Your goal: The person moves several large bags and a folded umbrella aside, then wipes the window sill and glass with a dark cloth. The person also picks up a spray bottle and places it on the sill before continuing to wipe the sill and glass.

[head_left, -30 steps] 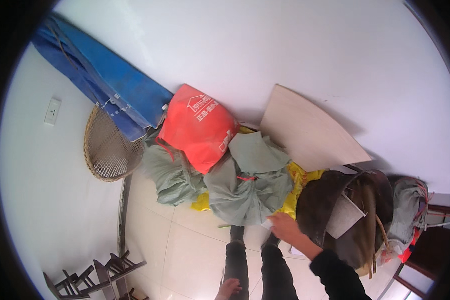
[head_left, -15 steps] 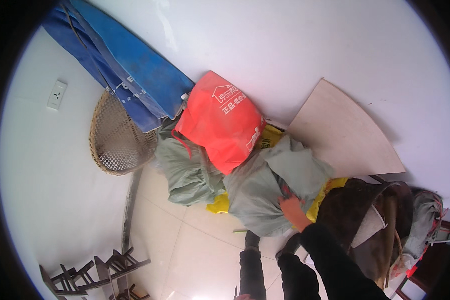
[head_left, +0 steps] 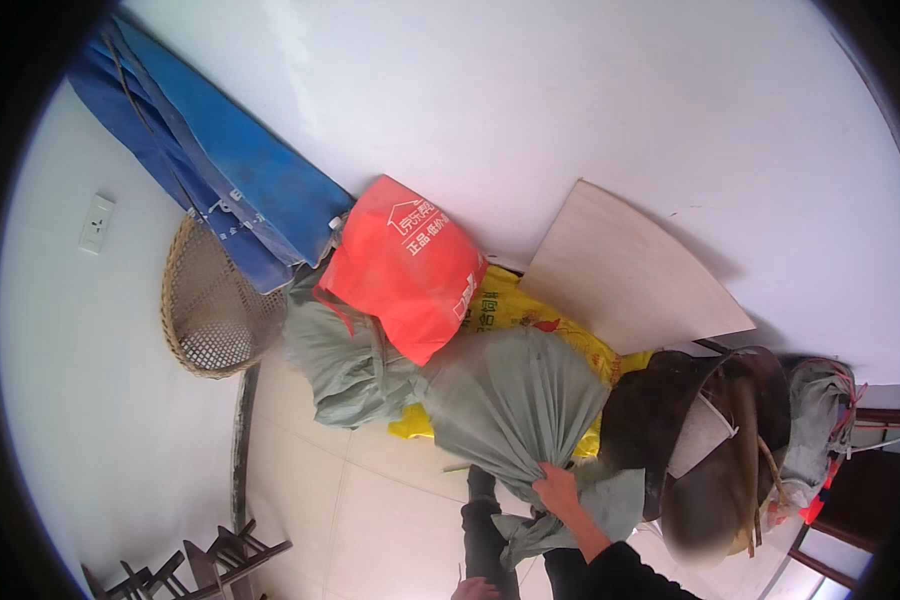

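Right hand (head_left: 558,490), in the head view, is gripping the grey-green sack (head_left: 515,390), lower centre, by its bunched neck; the sack is now tipping downward, baring more yellow bag (head_left: 515,308), seemingly coming loose. Left hand (head_left: 477,589) is showing at bottom centre, grip unclear.

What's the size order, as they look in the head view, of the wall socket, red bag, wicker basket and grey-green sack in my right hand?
1. Grey-green sack, held in your right hand
2. Red bag
3. Wicker basket, visible part only
4. Wall socket
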`<state>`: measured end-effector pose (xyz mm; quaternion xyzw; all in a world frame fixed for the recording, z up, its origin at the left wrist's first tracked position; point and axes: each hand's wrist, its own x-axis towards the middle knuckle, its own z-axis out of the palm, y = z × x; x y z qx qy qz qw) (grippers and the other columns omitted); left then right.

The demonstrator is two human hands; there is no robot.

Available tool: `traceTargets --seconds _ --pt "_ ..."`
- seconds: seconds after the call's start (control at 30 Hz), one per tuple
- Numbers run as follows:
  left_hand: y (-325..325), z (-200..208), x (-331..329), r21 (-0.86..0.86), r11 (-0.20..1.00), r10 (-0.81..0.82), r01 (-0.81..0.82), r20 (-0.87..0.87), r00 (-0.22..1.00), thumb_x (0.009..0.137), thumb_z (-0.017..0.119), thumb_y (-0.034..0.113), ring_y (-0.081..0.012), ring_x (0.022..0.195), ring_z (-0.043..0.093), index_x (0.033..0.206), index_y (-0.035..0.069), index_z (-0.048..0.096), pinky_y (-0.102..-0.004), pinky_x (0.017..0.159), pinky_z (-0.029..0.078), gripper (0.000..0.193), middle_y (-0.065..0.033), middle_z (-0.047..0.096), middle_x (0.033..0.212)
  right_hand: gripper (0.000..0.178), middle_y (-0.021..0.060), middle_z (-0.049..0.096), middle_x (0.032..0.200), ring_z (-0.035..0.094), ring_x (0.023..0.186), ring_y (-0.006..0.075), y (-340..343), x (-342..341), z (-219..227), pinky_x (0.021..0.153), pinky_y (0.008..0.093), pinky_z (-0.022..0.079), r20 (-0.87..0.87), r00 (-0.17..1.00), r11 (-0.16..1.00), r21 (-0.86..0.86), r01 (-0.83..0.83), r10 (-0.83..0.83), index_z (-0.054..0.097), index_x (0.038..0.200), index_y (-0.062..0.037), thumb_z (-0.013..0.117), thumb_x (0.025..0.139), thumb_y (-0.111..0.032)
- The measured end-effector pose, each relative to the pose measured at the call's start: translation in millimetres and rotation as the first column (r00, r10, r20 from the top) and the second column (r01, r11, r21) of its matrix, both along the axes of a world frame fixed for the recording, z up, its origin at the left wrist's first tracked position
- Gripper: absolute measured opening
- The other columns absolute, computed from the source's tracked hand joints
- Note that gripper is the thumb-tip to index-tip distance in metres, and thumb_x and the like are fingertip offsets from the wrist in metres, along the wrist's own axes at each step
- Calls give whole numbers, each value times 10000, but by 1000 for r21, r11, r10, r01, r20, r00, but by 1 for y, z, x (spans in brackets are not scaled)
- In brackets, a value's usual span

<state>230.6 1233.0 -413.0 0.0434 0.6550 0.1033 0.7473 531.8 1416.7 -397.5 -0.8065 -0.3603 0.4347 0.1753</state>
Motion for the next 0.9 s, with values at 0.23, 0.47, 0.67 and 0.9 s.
traceTargets --seconds 0.23,0.47,0.67,0.9 --pt "13 3 4 -53 999 -4 1 -40 999 872 509 199 -207 698 627 1097 47 496 -280 530 521 272 -127 619 871 408 219 594 854 569 822 378 -31 -18 19 730 434 452 89 992 984 -160 -74 89 584 1026 -78 556 643 -216" --pt "41 15 13 -81 995 -60 56 -50 997 870 515 203 -204 694 627 1088 58 502 -281 533 518 262 -116 618 852 471 213 567 764 564 726 384 -17 -17 4 654 460 451 113 967 971 -97 -219 229 507 1123 -97 541 657 -166" --pt "32 -12 2 -54 997 -65 64 -12 998 864 523 195 -206 685 625 1082 52 508 -284 525 518 261 -117 615 853 711 204 507 877 567 692 369 16 -7 0 614 447 464 295 868 891 -349 -291 399 312 1286 -208 589 631 -205" --pt "54 -4 -8 -88 994 -67 62 -51 996 854 544 210 -199 662 619 1059 36 513 -279 515 516 271 -114 608 837 675 222 552 989 571 873 353 18 12 6 742 429 460 47 888 786 -487 -380 458 331 1278 -139 589 665 -256"
